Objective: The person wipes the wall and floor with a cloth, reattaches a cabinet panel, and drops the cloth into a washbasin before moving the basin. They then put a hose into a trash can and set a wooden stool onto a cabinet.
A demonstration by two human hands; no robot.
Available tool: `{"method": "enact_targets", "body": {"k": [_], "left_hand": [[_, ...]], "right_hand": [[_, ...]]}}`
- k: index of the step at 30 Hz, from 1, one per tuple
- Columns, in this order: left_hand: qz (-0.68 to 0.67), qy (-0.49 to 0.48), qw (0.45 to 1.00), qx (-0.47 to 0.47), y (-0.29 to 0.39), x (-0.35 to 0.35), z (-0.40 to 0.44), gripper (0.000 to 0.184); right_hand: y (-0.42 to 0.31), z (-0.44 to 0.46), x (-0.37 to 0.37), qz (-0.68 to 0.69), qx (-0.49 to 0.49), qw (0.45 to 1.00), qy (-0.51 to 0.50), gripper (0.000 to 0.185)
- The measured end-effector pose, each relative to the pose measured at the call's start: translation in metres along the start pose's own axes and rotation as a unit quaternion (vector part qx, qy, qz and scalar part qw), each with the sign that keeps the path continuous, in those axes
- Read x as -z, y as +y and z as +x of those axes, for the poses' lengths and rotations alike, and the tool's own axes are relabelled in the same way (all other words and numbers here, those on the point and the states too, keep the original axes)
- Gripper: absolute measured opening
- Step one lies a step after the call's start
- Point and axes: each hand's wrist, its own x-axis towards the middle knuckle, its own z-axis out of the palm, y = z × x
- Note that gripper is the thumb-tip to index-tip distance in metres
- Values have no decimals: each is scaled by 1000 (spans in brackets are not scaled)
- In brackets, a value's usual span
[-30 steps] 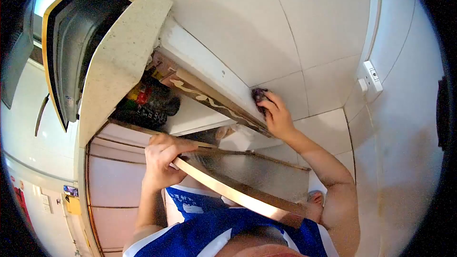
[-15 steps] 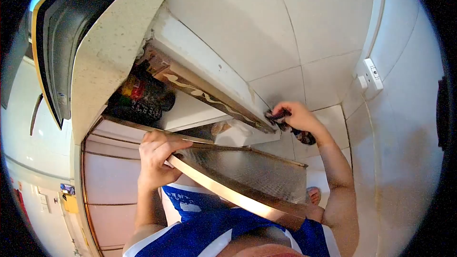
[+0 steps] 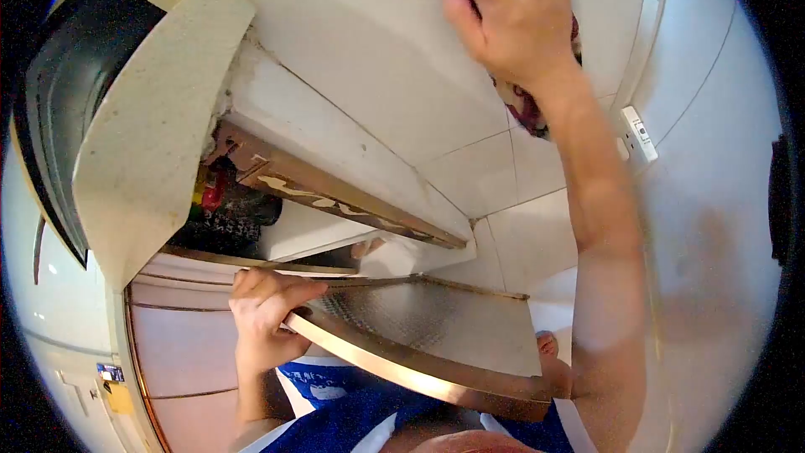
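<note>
My left hand (image 3: 267, 312) is closed around the top corner of an open cabinet door (image 3: 474, 331), which has a pale wood-like edge and a grey textured inner face. My right hand (image 3: 520, 17) is raised in front of the white tiled wall (image 3: 377, 59), its fingers curled and partly cut off by the top of the view. A dark patterned cloth (image 3: 521, 107) hangs out from under its palm and wrist. Most of the cloth is hidden behind the hand.
Inside the open cabinet (image 3: 314, 235) sit dark items with red and yellow parts. Its wooden frame rail (image 3: 335, 201) has peeling patches. A stone countertop edge (image 3: 155, 130) overhangs at the left. A socket (image 3: 640, 132) is on the right wall, and a foot (image 3: 547, 344) shows below.
My right hand has lifted with the cloth from the low corner by the cabinet frame, up the tiled wall and closer to the camera. My left hand keeps hold of the door.
</note>
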Motion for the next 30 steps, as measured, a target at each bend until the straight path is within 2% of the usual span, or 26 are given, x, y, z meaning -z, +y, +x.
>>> {"method": "enact_targets", "body": {"k": [1, 3, 4, 6, 7, 8, 10, 11, 12, 14, 16, 17, 19, 20, 22, 24, 27, 30], "left_hand": [[-4, -2, 1000, 1, -1, -1, 1, 41], [3, -3, 1000, -9, -3, -1, 1, 41], [2, -4, 1000, -9, -3, -1, 1, 41], [12, -13, 1000, -8, -2, 0, 2, 41], [11, -15, 1000, -9, -2, -1, 2, 41], [4, -7, 1000, -9, -4, -3, 1, 42], [-1, 5, 1000, -10, -4, -3, -1, 42], [-3, 11, 1000, -17, -4, -3, 1, 42], [-6, 15, 1000, -21, -3, -3, 1, 42], [1, 18, 1000, -22, -2, -5, 1, 42], [-7, 18, 1000, -19, 4, -1, 3, 40], [-1, 23, 1000, -19, 3, 0, 1, 40], [2, 8, 1000, -19, -2, 0, -4, 39], [-10, 26, 999, -23, -1, -1, -3, 39], [-4, 31, 999, -26, -2, -1, -2, 39], [5, 29, 999, -22, 0, 0, -2, 40], [0, 32, 999, -22, -1, -1, -3, 40], [-12, 25, 1000, -9, -3, 0, -9, 41]], "right_hand": [[-13, -6, 5, 1, 1, 1000, -5, 54], [-53, -23, 30, 142, -97, 979, -106, 34], [-75, -49, 30, 84, -85, 986, -119, 32], [-110, -111, 43, 116, -36, 987, -104, 31], [-125, -143, 59, 107, 6, 976, -191, 42], [-156, -197, 69, 155, -43, 960, -231, 41], [-180, -261, 107, 210, 44, 916, -338, 39], [-194, -287, 125, 282, -30, 853, -437, 38], [-209, -312, 145, 350, -104, 768, -527, 37], [-228, -366, 180, 362, -150, 717, -576, 18], [-231, -382, 215, 276, -230, 565, -743, 14], [-230, -384, 216, 277, -228, 570, -739, 14], [-206, -362, 217, 330, -481, 497, -642, 18], [-193, -354, 206, 377, -493, 538, -571, 24], [-166, -300, 183, 428, -569, 513, -479, 28], [-140, -208, 162, 463, -594, 563, -341, 32], [-102, -97, 133, 517, -468, 675, -241, 36], [-83, -17, 101, 484, -325, 806, -109, 39]]}}
